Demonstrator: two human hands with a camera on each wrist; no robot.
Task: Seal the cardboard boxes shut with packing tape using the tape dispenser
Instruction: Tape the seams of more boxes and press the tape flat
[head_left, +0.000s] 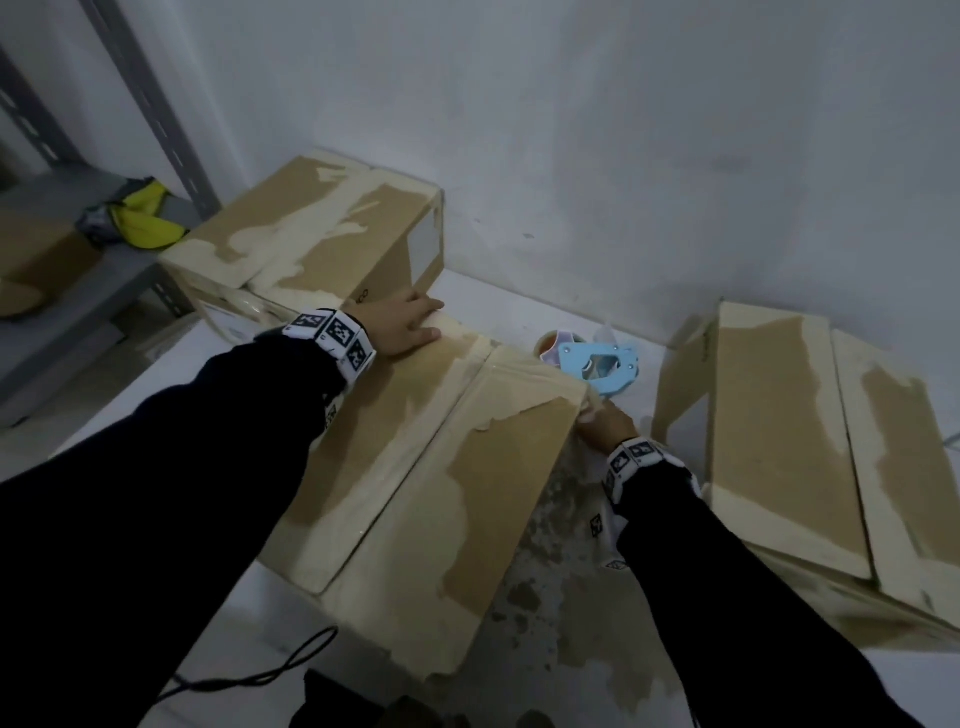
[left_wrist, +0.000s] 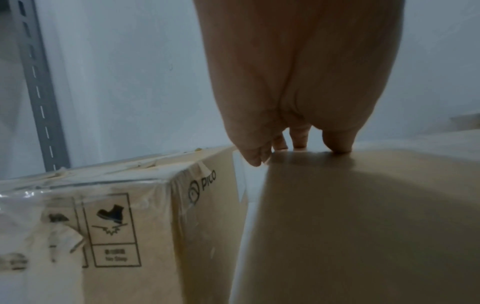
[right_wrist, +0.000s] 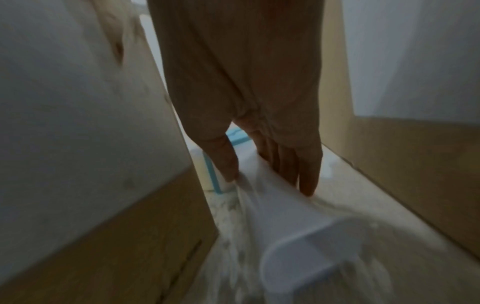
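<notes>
The work area is a white floor (head_left: 519, 312) set against a pale wall (head_left: 623, 130), with grey metal shelving (head_left: 78, 218) at the far left. The left hand (head_left: 402, 325) lies flat with straight fingers on the far left corner of the middle cardboard box (head_left: 415, 467), fingertips (left_wrist: 337, 147) pressing the top panel; nothing is enclosed in it. The right hand (head_left: 605, 418) is at the far right corner of that box, down its right side; thumb and fingers (right_wrist: 306, 174) pinch a translucent sheet, which appears to be loose tape or film (right_wrist: 272, 195), though blur prevents confirmation. The top flaps of the middle box are closed, with pale tape residue along the seam. The blue tape dispenser (head_left: 597, 364) lies on the floor just beyond the right hand, held by neither hand. A second box (head_left: 311, 239) stands just beside the middle box at the far left. A third box (head_left: 805, 457) stands to the right, apart from it.
</notes>
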